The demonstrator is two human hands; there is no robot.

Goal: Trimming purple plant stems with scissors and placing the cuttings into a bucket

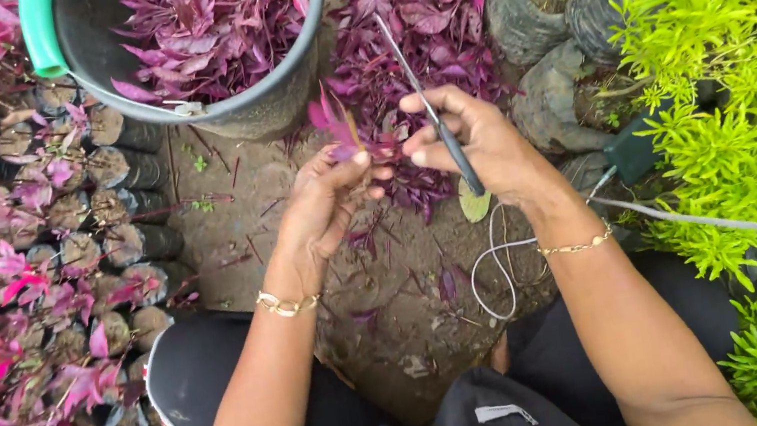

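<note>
Bucket [279, 97] w/ purple cuttings [212, 21]; left hand [322, 207] pinching sprig [343, 127], right hand [479, 146] gripping blade [428, 109].

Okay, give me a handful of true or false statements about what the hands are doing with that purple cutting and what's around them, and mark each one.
1. The left hand pinches a purple-leaved cutting in its fingers. True.
2. The right hand is empty. False: it holds a thin dark-handled blade.
3. The grey bucket holds purple leaves. True.
4. The plants on the right are purple. False: the yellow-green plants stand there; the purple seedlings in small black bags are on the left.
5. Both wrists wear a gold bracelet. True.
</note>
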